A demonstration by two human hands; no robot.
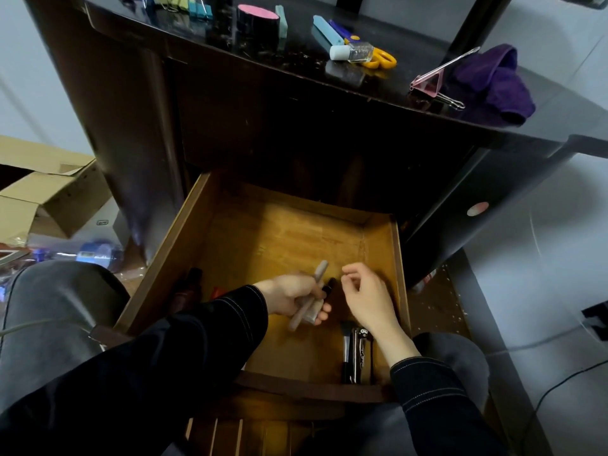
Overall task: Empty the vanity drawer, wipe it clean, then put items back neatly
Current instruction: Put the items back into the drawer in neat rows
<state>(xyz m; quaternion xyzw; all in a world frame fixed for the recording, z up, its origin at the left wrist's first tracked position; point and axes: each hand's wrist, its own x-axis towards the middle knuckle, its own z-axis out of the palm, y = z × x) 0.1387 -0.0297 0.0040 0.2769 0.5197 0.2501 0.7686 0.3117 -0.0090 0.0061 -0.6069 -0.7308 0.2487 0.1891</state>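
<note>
The wooden drawer (273, 232) stands pulled out below the dark vanity top (296, 70). Inside it my left hand (292, 296) grips a beige pencil-like stick (320, 269) together with a small pale tube and a dark stick. My right hand (367, 296) hovers just to the right with fingers loosely curled and nothing in it. A make-up brush (345, 348) and a dark ornate case (361, 352) lie at the drawer's front right. A brown bottle (190, 287) and something red lie at the front left, partly behind my left sleeve.
On the vanity top lie a purple cloth (493, 80), a pink binder clip (431, 82), yellow scissors (381, 59), a small clear bottle (353, 52), a pink-lidded jar (258, 16) and coloured clips. A cardboard box (49, 189) sits on the floor at left. My knees flank the drawer.
</note>
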